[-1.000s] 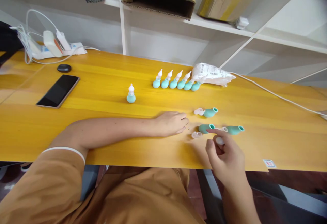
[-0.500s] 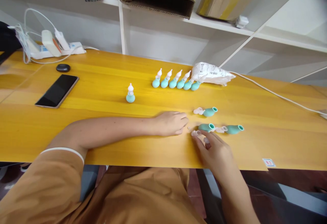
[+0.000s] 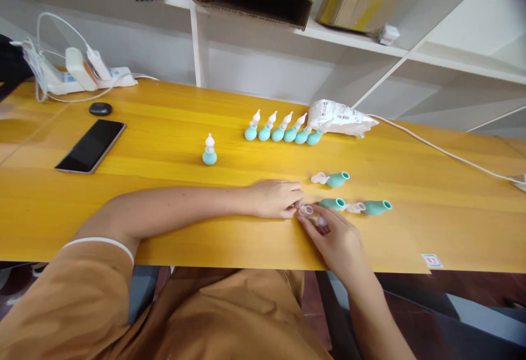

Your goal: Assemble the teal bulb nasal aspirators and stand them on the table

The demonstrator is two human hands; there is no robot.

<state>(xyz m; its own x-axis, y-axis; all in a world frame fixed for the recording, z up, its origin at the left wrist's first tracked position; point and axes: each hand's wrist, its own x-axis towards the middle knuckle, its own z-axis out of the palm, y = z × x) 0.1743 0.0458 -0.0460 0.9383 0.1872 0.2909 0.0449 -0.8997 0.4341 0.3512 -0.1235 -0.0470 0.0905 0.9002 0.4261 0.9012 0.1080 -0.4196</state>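
right hand [image 3: 339, 239] shifted left since half second ago, thumb and finger pinching clear piece [image 3: 306, 210]; piece earlier beside left teal bulb [image 3: 331, 204] of front pair, now just beside fingertips of left hand [image 3: 279, 198]. second clear piece [image 3: 321, 221] tucked under right fingers, as before. left hand on table [image 3: 246, 245], fingers curled in; small bit earlier visible near them now hidden, cannot tell whether pinched. row of assembled bulbs [image 3: 278, 134] unmoved.
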